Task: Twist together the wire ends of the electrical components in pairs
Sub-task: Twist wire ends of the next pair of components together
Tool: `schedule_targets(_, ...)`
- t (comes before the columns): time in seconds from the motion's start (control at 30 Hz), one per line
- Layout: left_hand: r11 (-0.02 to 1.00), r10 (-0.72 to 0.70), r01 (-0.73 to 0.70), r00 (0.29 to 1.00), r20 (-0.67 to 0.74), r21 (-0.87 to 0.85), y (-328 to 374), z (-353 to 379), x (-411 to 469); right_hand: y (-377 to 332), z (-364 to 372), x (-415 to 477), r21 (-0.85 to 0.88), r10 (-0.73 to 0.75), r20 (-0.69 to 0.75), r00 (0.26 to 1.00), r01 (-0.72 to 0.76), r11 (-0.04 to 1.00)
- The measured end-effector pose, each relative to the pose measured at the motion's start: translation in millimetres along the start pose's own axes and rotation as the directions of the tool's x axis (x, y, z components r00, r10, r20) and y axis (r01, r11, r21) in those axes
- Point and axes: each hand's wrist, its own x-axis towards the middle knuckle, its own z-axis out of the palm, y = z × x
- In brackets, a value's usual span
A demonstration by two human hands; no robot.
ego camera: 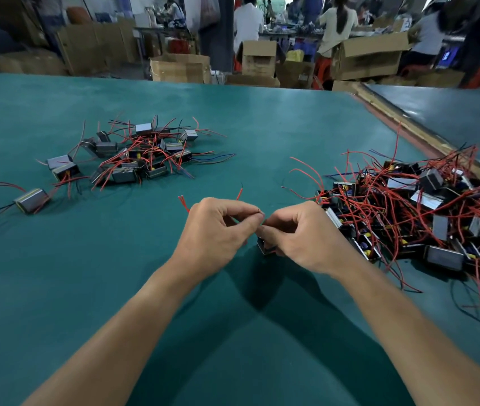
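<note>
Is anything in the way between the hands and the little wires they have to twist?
No, nothing visible is. The left hand and right hand already pinch the wire ends between them, with the component just below. The left pile and right pile lie off to the sides.

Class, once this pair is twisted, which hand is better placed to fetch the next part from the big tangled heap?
Probably the right hand: the heap lies close beside it, while the left hand would have to cross over. Both hands now pinch the wire ends, so it must let go first.
</note>
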Motion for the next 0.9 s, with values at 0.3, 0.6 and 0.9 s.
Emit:
schedule_targets(0.3,0.998,-0.062,0.059,0.995,0.083,0.034,0.4,-2.8,2.4,-5.1,0.2,1.9,0.161,-0.039,-0.135,0.990,0.061,0.985)
schedule_targets(0.6,0.992,0.031,-0.040,0.996,0.078,0.122,-0.4,-0.8,-2.8,-2.4,-0.8,1.8,0.093,-0.080,-0.193,0.978,0.100,0.991)
schedule_targets(0.9,0.970,0.087,-0.108,0.991,0.104,0.217,0.3,0.2,-4.5,-11.9,-2.2,-1.2,0.249,-0.009,-0.132,0.991,0.042,0.968)
